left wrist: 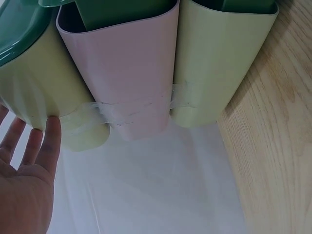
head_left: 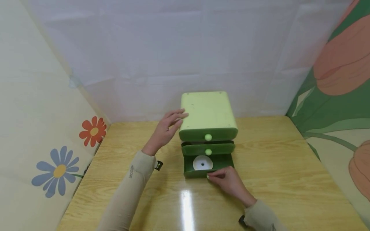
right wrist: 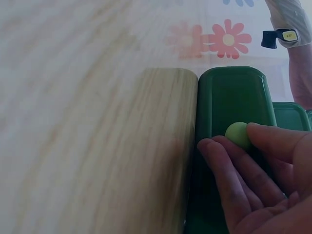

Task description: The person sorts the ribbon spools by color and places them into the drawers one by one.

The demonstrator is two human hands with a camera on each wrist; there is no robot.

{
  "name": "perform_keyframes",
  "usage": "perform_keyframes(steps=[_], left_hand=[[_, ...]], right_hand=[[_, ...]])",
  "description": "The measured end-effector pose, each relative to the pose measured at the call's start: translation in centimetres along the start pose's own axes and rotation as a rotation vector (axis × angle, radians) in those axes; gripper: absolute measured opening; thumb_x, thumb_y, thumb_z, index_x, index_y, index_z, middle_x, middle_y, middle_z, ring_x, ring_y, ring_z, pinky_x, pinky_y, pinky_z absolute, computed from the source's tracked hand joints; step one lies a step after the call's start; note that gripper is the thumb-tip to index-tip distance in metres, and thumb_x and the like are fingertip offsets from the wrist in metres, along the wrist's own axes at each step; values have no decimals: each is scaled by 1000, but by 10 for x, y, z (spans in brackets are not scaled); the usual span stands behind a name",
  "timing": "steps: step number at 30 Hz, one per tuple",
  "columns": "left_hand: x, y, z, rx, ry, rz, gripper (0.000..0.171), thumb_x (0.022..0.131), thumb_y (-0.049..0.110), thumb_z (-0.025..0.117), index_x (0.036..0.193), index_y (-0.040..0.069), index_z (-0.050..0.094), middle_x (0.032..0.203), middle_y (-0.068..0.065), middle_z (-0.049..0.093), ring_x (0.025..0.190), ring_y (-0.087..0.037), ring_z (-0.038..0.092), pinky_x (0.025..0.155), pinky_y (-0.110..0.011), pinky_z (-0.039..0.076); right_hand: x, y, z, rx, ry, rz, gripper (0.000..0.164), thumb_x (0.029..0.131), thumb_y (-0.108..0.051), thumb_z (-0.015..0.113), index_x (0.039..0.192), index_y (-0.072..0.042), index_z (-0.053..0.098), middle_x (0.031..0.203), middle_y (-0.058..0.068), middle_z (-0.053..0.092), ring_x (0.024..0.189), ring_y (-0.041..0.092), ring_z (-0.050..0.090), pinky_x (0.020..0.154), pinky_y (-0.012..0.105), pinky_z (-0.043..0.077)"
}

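A small three-drawer cabinet (head_left: 206, 109) with a light green top and dark green drawer fronts stands on the table. Its bottom drawer (head_left: 190, 175) is pulled out, and a white disc (head_left: 198, 165) with a centre hole lies inside. The middle drawer (head_left: 192, 149) sticks out partway; the top drawer (head_left: 190, 134) is closed. With fingers extended, my left hand (head_left: 164, 130) rests against the cabinet's left side at the top. My right hand (head_left: 229, 183) pinches the bottom drawer's round light green knob (right wrist: 237, 135) between thumb and fingers.
The wooden table (head_left: 268, 166) carries the cabinet near a white backdrop (head_left: 162, 48). Flower-patterned panels (head_left: 60, 170) flank both sides. In the left wrist view, the cabinet's pink middle section (left wrist: 122, 73) sits between yellow-green ones, with clear tape (left wrist: 131, 113) across the joints.
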State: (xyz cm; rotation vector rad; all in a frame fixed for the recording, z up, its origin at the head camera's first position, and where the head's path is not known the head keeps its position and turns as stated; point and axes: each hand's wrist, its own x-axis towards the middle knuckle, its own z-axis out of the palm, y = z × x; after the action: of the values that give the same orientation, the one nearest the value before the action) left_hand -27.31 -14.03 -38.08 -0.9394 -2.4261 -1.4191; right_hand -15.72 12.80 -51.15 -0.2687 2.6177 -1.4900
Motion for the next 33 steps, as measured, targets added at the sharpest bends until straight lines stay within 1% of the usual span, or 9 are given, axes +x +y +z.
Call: perform_keyframes(steps=[4, 8, 14, 19, 22, 24, 31, 33], left_hand=[[0, 0, 0, 2, -1, 2, 35, 109, 8, 49, 141, 0, 61, 156, -18, 46, 147, -34, 41, 115, -56, 46], [0, 0, 0, 1, 3, 5, 34, 109, 7, 49, 141, 0, 61, 156, -19, 46, 147, -35, 41, 114, -57, 46], [0, -1, 2, 8, 10, 10, 34, 109, 6, 49, 140, 0, 61, 155, -18, 47, 146, -35, 41, 113, -57, 47], [-1, -3, 2, 12, 7, 2, 35, 109, 7, 49, 141, 1, 61, 156, -17, 46, 147, -33, 41, 114, -57, 46], [-1, -3, 2, 10, 0, -2, 35, 109, 7, 49, 142, 1, 61, 156, -17, 46, 147, -33, 40, 115, -57, 46], [-2, -2, 2, 8, -3, -3, 35, 110, 7, 48, 142, 1, 60, 157, -18, 45, 147, -34, 40, 115, -57, 45], [-2, 0, 2, 6, -3, 5, 36, 109, 6, 48, 142, 0, 59, 157, -19, 45, 147, -35, 40, 114, -58, 46], [0, -7, 3, 5, -2, 2, 35, 109, 6, 48, 142, 0, 60, 157, -19, 45, 147, -35, 40, 114, -58, 46]], right_hand=[[5, 0, 0, -6, 3, 9, 10, 86, -17, 84, 95, -22, 84, 97, 2, 81, 84, 11, 73, 73, 24, 60], [9, 1, 0, -24, 11, 4, 11, 87, -17, 84, 95, -24, 84, 98, -1, 81, 89, 10, 74, 82, 26, 62], [15, 0, -1, -16, 19, -8, 10, 87, -16, 83, 95, -22, 84, 98, 0, 81, 90, 13, 75, 82, 30, 62], [20, -2, -1, -14, 36, -23, 10, 87, -16, 83, 95, -22, 84, 100, 1, 81, 96, 17, 75, 88, 37, 62], [23, -1, 0, -28, 41, -13, 11, 88, -16, 83, 95, -24, 84, 101, -1, 81, 98, 16, 75, 92, 39, 61], [24, -1, 1, -34, 49, -24, 11, 88, -15, 82, 95, -23, 84, 101, -1, 81, 99, 17, 75, 93, 41, 61], [32, 2, 2, -32, 84, -51, 9, 89, -12, 82, 95, -19, 84, 99, 1, 81, 98, 18, 76, 93, 40, 61], [34, 2, 3, -31, 93, -49, 10, 88, -12, 82, 95, -18, 84, 98, 1, 81, 97, 18, 76, 93, 40, 61]])
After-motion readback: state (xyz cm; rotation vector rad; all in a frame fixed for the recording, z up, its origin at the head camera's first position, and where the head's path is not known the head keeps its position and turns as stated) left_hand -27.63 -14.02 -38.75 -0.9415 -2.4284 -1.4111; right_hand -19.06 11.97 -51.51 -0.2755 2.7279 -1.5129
